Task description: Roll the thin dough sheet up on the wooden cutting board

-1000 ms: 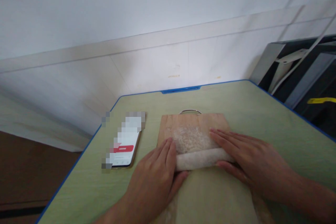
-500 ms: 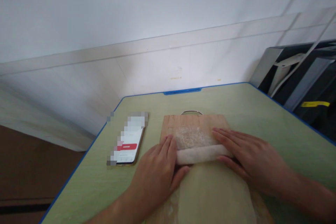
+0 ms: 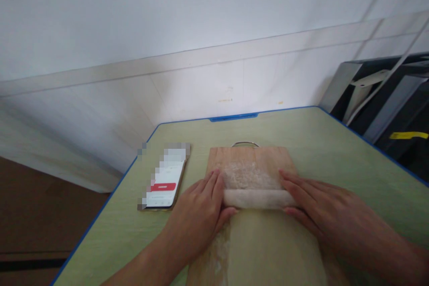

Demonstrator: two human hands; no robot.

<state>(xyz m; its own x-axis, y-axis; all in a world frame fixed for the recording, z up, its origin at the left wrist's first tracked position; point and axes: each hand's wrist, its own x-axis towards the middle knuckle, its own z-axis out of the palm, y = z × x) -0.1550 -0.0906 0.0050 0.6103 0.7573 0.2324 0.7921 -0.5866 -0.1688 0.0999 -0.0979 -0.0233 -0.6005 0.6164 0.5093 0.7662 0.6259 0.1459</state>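
Note:
A flat, pale dough sheet lies along a wooden board dusted with flour. Its far end meets a whitish, floury dough roll that runs across the board. Whether a rolling pin is inside the roll cannot be seen. My left hand grips the left end, fingers together over the far side and thumb on the near side. At the right end, my right hand holds it the same way. Both hands cover the roll's ends.
To the left of the board a phone with a lit screen lies on the green table. A metal handle sits at the board's far edge. Beyond the table stands a white wall, with dark folders at the right.
The roll has levelled from a slight slant to straight across the board. My right hand has shifted slightly nearer to me and to the right; my left hand has barely moved.

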